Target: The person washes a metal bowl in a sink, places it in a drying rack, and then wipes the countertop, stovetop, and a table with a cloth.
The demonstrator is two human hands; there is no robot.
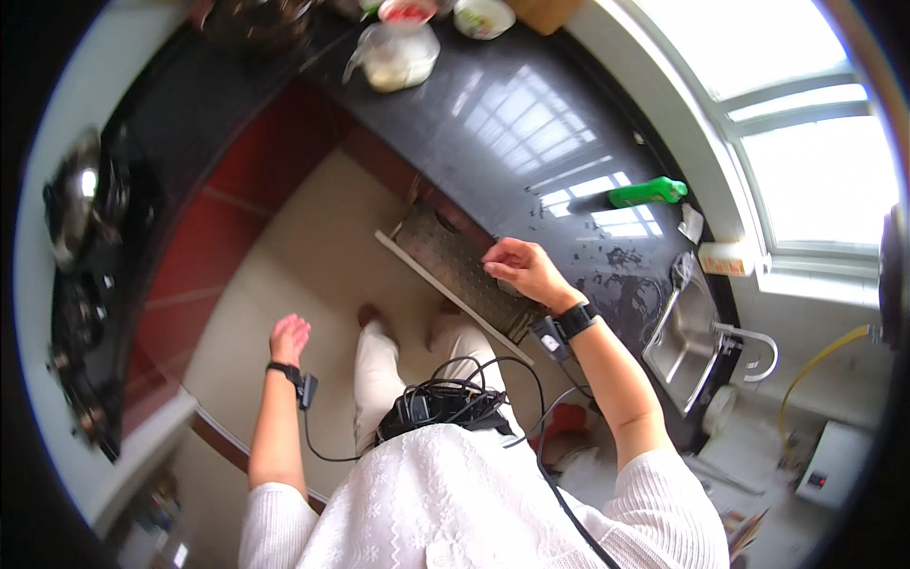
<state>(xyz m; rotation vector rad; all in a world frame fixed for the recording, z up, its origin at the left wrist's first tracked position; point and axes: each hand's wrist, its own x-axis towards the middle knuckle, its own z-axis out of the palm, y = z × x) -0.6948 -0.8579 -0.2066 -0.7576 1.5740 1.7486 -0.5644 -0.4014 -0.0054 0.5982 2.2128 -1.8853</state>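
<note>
My left hand [289, 340] hangs over the pale floor with its fingers a little apart and nothing in it. Loosely curled, my right hand [525, 272] hovers above the front edge of the dark countertop [462, 135], and I see nothing held in it. Below that hand a drawer [444, 263] with a perforated metal bottom stands pulled out from the cabinet. A small pale thing in the drawer is partly hidden by my right hand.
On the counter lie a green bottle [648, 192] and a white crumpled piece [690, 223]. A steel sink [682, 334] with a faucet [761, 348] is at right. A lidded clear container [399, 57] and bowls [485, 17] stand at the back; a pan [75, 195] sits at left.
</note>
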